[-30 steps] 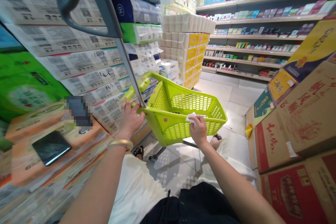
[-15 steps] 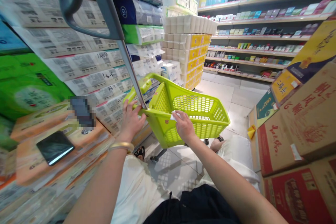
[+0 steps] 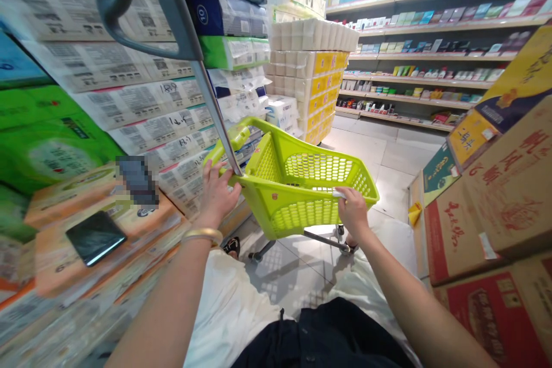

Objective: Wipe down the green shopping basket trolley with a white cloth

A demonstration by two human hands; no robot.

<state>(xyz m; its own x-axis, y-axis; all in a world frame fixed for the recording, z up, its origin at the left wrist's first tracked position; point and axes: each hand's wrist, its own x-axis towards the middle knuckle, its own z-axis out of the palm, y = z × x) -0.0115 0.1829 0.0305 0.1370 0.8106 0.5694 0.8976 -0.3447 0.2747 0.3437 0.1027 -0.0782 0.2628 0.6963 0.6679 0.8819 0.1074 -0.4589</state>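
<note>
A lime-green shopping basket (image 3: 287,198) on a wheeled frame stands between my knees, with a metal pole (image 3: 214,109) and a grey handle (image 3: 166,17) rising at its left end. My left hand (image 3: 219,195), with a gold bangle at the wrist, grips the basket's left corner by the foot of the pole, fingers over the edge. On the near rim, toward the right end, my right hand (image 3: 354,213) presses a small white tissue (image 3: 339,194), closed around it. Most of the tissue is hidden by the fingers. Inside the basket I see only its perforated walls.
Stacked paper packs (image 3: 142,109) line the left side. A dark phone (image 3: 95,237) and a pixelated object (image 3: 138,181) lie on an orange pack (image 3: 52,250). Cartons (image 3: 495,195) crowd the right. Shelves of goods (image 3: 422,77) stand beyond the tiled floor (image 3: 366,149).
My right hand has slid rightward along the basket's near rim with the tissue. My left hand stays at the corner, and the basket has hardly moved.
</note>
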